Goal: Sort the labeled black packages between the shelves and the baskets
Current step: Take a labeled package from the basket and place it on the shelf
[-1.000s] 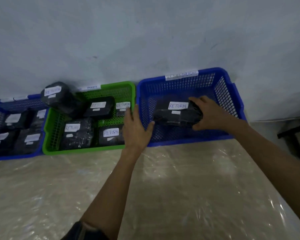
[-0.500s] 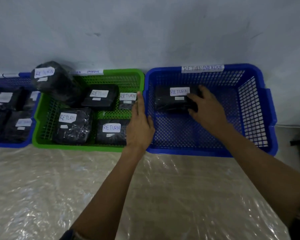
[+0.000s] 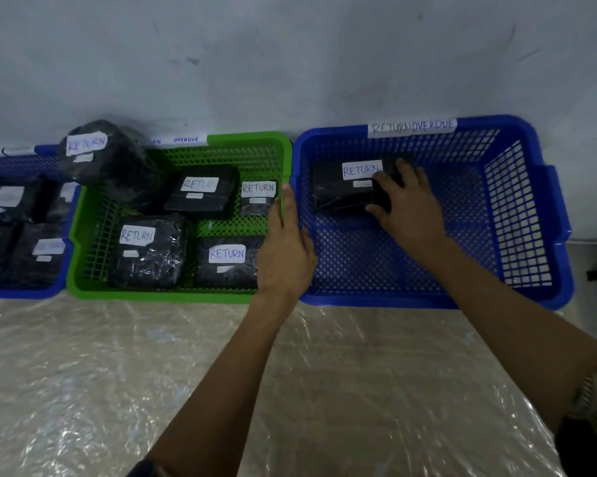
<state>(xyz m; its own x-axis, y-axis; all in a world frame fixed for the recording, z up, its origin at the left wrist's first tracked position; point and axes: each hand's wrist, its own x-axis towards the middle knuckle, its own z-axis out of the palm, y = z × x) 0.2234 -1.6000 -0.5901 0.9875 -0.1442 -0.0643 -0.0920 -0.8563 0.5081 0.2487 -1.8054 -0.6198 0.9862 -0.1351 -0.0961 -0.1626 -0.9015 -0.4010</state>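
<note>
A black package with a white RETURN label lies in the back left corner of the right blue basket, which is tagged RETURN OVERDUE. My right hand grips the package's right end, fingers curled over its top and thumb at its near edge. My left hand rests with straight fingers on the rims where this basket meets the green basket. Several black RETURN packages lie in the green basket, including a bulky rounded one leaning on its back left corner.
A second blue basket with more labeled black packages stands at the far left, partly out of view. All three baskets sit against a grey wall on a surface covered with crinkled clear plastic. A dark object shows at the right edge.
My right hand has pushed the package from the basket's middle to its back left corner. My left hand slid slightly forward along the rims. The view has moved closer.
</note>
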